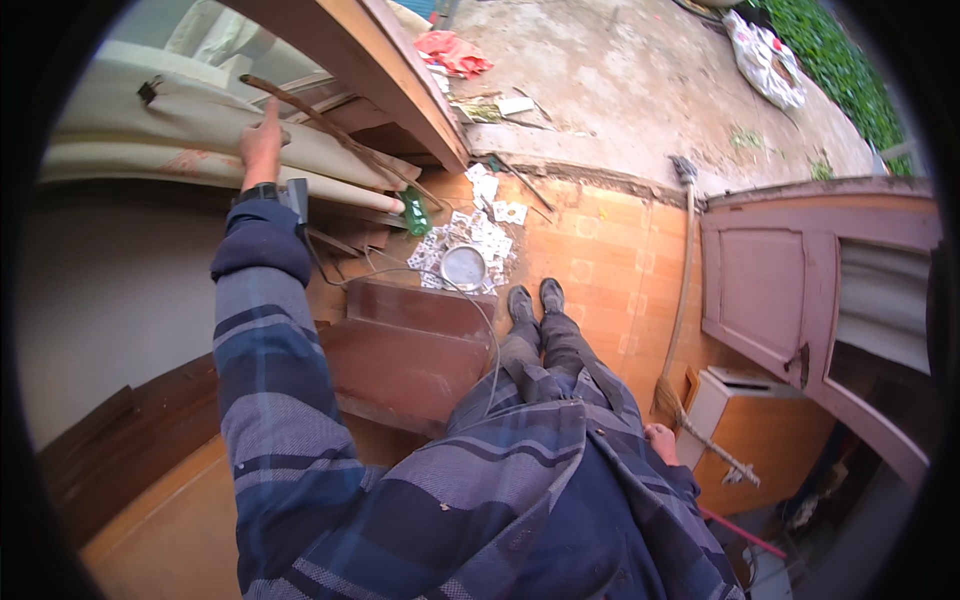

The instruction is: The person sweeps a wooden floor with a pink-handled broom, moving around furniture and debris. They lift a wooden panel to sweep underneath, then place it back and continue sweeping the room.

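My left hand (262,147) is stretched out at the upper left, index finger extended against a thin wooden stick (337,133); whether it grips the stick cannot be told. Behind it lie rolled cream sheets (180,142) with a black binder clip (150,90) on them. My right hand (661,442) hangs low beside my jacket, fingers curled, with nothing visible in it. Near it a straw broom head (666,397) and a long wooden handle (684,285) lean by a wood-panelled cabinet (765,450).
Scattered playing cards (487,240) surround a round metal lid or dish (463,268) on the floor. A green plastic bottle (415,212) lies near the rolls. A brown wooden step-like piece (412,360) stands left of my legs, crossed by a cable. An open pink door (761,274) is at the right.
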Available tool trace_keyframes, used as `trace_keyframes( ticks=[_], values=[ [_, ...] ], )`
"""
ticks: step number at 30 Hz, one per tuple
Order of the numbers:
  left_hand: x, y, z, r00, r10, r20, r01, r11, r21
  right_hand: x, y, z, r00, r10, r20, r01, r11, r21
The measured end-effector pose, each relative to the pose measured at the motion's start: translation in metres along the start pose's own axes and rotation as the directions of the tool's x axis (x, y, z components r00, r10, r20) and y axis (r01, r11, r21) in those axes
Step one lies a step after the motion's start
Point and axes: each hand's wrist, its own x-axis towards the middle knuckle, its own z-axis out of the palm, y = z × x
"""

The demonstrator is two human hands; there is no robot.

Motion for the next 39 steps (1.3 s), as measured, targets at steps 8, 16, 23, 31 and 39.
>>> trace_keyframes(
  ticks=[8, 16, 23, 31, 39],
  values=[
    [-0.074, -0.063, -0.018, 0.845, -0.037, 0.534, 0.166, 0.966, -0.196, -0.028, 0.042, 0.007, 0.982, 0.180, -0.064, -0.181, 0.983, -0.011],
    [-0.304, -0.224, -0.103, 0.838, -0.476, 0.266, 0.456, 0.879, 0.138, -0.069, 0.139, 0.013, 0.905, 0.420, -0.069, -0.367, 0.852, 0.374],
    [-0.522, -0.288, -0.146, 0.878, -0.476, -0.059, 0.469, 0.826, 0.313, -0.088, 0.292, -0.038, 0.897, 0.440, -0.049, -0.376, 0.816, 0.440],
    [-0.625, -0.231, -0.152, 0.921, -0.371, 0.121, 0.336, 0.911, 0.239, -0.133, 0.449, -0.129, 0.847, 0.524, -0.090, -0.363, 0.693, 0.623],
    [-0.642, -0.182, -0.068, 0.863, -0.029, 0.504, -0.105, 0.966, 0.235, -0.185, 0.509, -0.106, 0.818, 0.573, -0.050, -0.434, 0.672, 0.601]
  ],
)
